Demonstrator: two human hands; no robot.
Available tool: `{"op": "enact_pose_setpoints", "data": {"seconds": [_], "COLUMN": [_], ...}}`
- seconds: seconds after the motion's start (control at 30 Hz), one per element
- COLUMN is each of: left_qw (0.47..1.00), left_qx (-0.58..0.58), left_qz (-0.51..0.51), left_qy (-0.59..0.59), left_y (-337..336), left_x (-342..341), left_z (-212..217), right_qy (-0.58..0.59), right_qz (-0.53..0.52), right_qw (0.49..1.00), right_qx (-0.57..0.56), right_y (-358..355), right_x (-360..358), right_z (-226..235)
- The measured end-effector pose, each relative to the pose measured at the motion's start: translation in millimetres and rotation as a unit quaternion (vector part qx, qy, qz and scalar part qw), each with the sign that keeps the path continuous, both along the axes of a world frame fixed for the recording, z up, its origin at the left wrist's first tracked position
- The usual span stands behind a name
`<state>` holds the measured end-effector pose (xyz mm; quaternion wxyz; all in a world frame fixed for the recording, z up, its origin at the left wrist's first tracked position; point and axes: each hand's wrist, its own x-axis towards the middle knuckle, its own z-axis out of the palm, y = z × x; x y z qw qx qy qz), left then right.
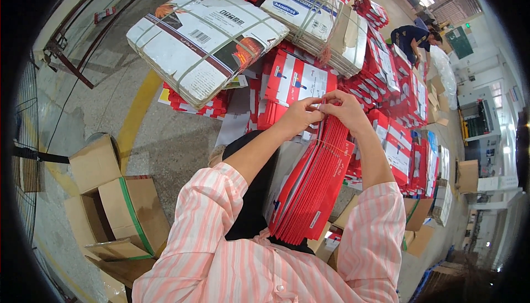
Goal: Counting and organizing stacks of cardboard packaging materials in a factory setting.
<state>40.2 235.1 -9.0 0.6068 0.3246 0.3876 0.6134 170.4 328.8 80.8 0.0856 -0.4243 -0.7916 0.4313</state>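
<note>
Head view is showing the left hand (301, 116) and the right hand (349, 110) sitting close together at the far end of a bundle of red flat cartons (317, 187), thumbs and fingertips pinching inward; whatever is lying between them, perhaps a strand of tie, is too small to tell. The bundle is leaning between the forearms, its near end lying close to the striped shirt (276, 272), and a thin band (331, 145) is crossing it just below the hands. Working well here is probably depending on keeping the carton edges even, pulling with both hands equally, and watching that the band is not biting into the outer sheets or sliding off the narrow end. Ahead, a red-and-white stack (301, 79) is standing just beyond the fingers, and more red stacks (395, 151) are hemming in the right elbow, so an outward pull that way is risking a knock. Leftward, the concrete floor (179, 137) is offering more room, though a flapped cardboard box (124, 209) is bounding it nearer the body.
</note>
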Motion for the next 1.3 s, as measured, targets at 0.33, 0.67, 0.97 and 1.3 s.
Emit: {"op": "enact_pose_setpoints", "data": {"seconds": [0.33,0.67,0.97,1.3], "left_qw": [0.965,0.821,0.896,0.897], "left_qx": [0.047,0.04,0.0,0.045], "left_qz": [-0.019,0.09,-0.042,-0.029], "left_qy": [0.256,0.562,0.442,0.439], "left_y": [0.0,-11.6,-25.8,-25.7], "left_x": [-16.8,-0.5,-28.5,-26.0], "left_z": [20.7,29.8,38.9,24.6], "right_qy": [-0.013,-0.043,-0.132,-0.191], "right_qz": [0.014,0.042,0.066,0.123], "right_qw": [0.997,0.982,0.964,0.939], "right_qx": [0.07,0.181,0.221,0.258], "right_y": [8.9,-7.1,-24.6,-38.1], "right_x": [0.4,-15.6,-16.5,-18.9], "right_z": [-6.7,-0.4,7.3,18.4]}}
